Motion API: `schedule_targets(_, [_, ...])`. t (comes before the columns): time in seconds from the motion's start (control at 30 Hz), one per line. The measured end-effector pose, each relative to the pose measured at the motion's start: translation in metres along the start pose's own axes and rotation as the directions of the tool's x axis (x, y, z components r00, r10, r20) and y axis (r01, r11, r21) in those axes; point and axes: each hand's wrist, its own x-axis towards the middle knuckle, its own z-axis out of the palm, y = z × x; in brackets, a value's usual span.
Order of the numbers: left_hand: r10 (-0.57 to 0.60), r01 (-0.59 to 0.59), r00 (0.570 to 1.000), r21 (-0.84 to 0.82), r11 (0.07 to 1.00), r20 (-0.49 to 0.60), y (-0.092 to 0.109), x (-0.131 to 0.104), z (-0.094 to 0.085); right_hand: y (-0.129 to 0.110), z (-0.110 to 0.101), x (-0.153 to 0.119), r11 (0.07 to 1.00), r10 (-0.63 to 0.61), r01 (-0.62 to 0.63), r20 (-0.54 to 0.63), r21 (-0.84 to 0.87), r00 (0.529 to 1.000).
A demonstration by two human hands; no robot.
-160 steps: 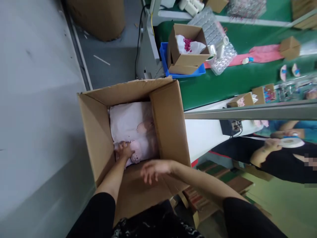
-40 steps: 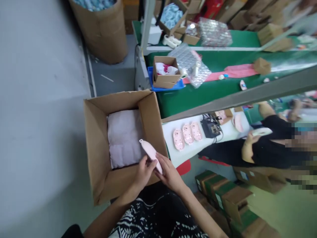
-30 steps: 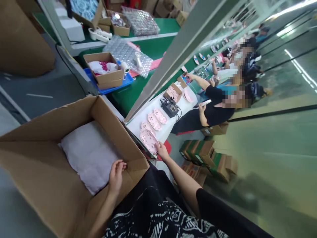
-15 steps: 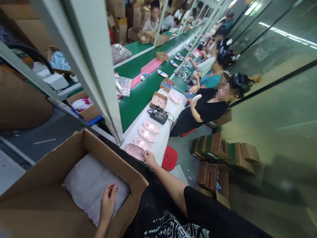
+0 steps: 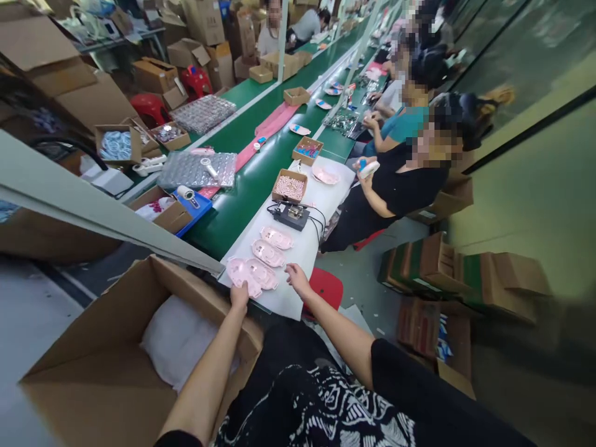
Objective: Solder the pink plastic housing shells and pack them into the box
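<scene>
My left hand (image 5: 239, 295) is closed on the near edge of a pink plastic shell (image 5: 238, 272), at the front end of the white-covered worktop. That shell overlaps a second pink shell (image 5: 261, 274) lying beside it. Farther along the row lie two more pink shells, a middle one (image 5: 268, 252) and a far one (image 5: 276, 238). My right hand (image 5: 297, 279) hovers just right of the row, fingers loosely bent and apart, with nothing visible in it. Beyond the shells sits a small black device (image 5: 291, 215) with cables.
A large cardboard box (image 5: 93, 347) holding a white bag (image 5: 179, 335) stands at lower left. A metal post (image 5: 116, 211) slants across the left. Past the device are a box of small pink parts (image 5: 289, 186) and a green conveyor (image 5: 251, 192). A co-worker (image 5: 395, 180) sits at right, beyond a red stool (image 5: 326, 287).
My left hand has moved from above the bag in the box to the worktop and taken the nearest pink shell. My right hand has let go of that shell and moved right.
</scene>
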Motion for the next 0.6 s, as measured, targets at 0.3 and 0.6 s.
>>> schedule_targets(0.3, [-0.483, 0.455, 0.867, -0.205, 0.867, -0.119, -0.033, -0.027, 0.052, 0.046, 0.043, 0.044, 0.904, 0.426, -0.421, 0.243, -0.075, 0.871])
schedule_targets(0.6, [-0.376, 0.34, 0.926, -0.377, 0.862, -0.026, 0.012, -0.021, 0.058, 0.043, 0.029, 0.059, 0.922, 0.387, -0.385, 0.206, -0.052, 0.899])
